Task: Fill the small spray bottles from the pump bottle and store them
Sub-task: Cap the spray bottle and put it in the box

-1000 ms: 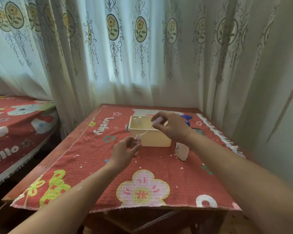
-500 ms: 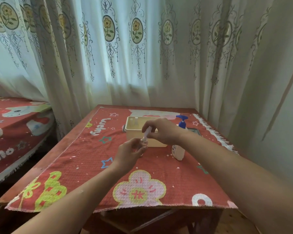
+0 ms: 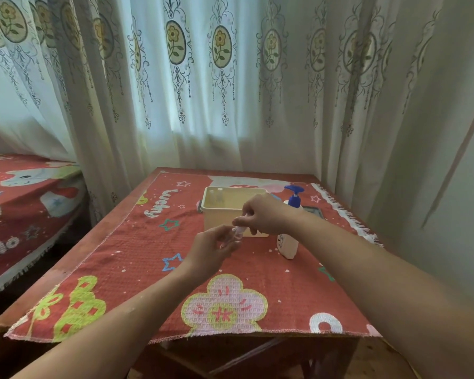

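Observation:
My left hand point(image 3: 212, 248) grips a small clear spray bottle point(image 3: 231, 241) above the red tablecloth. My right hand point(image 3: 263, 214) pinches the bottle's white sprayer top point(image 3: 240, 229), which sits on the bottle's neck. Behind my hands stands a cream plastic box point(image 3: 216, 212) with small bottles inside at its far left corner. The white pump bottle point(image 3: 289, 243) with a blue pump head stands to the right of the box, partly hidden by my right wrist.
The table point(image 3: 137, 269) is covered by a red cartoon cloth and stands against patterned curtains point(image 3: 230, 91). A dark flat object point(image 3: 314, 212) lies behind the pump bottle. A bed with a red cover point(image 3: 19, 203) is at the left.
My right hand has come down from above the box with the sprayer top, its tube going into the small bottle. The top now meets the bottle held by my left hand.

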### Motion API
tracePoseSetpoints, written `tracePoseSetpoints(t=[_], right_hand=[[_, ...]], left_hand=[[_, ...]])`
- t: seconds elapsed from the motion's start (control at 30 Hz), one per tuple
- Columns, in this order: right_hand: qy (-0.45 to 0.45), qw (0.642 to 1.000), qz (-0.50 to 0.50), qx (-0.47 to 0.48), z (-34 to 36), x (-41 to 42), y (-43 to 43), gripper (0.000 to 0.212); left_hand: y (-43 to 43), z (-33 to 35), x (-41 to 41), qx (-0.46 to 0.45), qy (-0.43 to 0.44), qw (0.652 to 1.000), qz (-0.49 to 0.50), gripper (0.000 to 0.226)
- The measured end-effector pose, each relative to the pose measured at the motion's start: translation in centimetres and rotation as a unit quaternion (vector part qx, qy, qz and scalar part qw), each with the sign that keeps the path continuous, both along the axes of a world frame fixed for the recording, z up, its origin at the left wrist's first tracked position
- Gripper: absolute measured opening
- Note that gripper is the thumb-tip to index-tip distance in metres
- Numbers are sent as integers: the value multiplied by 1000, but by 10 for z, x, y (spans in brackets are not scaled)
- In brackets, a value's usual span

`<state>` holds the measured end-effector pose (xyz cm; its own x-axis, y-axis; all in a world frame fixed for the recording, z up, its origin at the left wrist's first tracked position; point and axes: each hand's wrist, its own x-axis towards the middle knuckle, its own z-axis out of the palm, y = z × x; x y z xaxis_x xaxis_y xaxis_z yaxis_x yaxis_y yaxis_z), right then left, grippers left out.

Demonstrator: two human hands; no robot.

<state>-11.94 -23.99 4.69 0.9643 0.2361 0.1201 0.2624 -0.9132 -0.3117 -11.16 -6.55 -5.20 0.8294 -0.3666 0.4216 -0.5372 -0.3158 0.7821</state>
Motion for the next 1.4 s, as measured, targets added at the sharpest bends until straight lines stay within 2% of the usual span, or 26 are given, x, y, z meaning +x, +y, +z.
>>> tracePoseSetpoints(t=[0.2,0.33,0.4,0.47,0.6,0.7,0.77,0.83,0.9,0.97,1.07,1.2,1.4], right_hand=[[30,995,-86,-42,-3,-2,3,58],[43,992,-115,-27,0,-7,7,84],[57,995,-81,19,6,-7,5,76],[83,994,-41,63,14,-8,1,56],[88,996,14,25,18,-10,-9,33],[84,995,15,47,13,-11,-11,22],[80,996,-10,41,10,-13,-9,28],[74,996,-48,13,7,-14,-5,49],[73,994,-80,15,6,-13,-2,61],[65,994,-77,43,10,-13,-1,53],[60,997,-11,52,17,-16,-4,29],[64,997,6,34,13,-17,-5,18],[40,998,-56,5,7,-17,-4,47]], left_hand=[[-4,0,0,15,-14,1000,-3,24],[-6,5,-1,17,-21,1000,-9,21],[-6,6,0,17,-14,1000,-16,20],[-5,5,0,21,-9,1000,-14,19],[0,3,3,10,0,1000,-6,17],[0,2,2,8,3,1000,-7,18],[-1,1,1,14,1,1000,-10,20],[-1,1,0,10,2,1000,-10,20],[0,2,1,4,-3,1000,-7,19],[1,2,3,6,-3,1000,-5,20],[0,3,3,13,-8,1000,-3,20],[-1,4,4,16,-11,1000,-8,18],[-3,3,2,8,-13,1000,-14,14]])
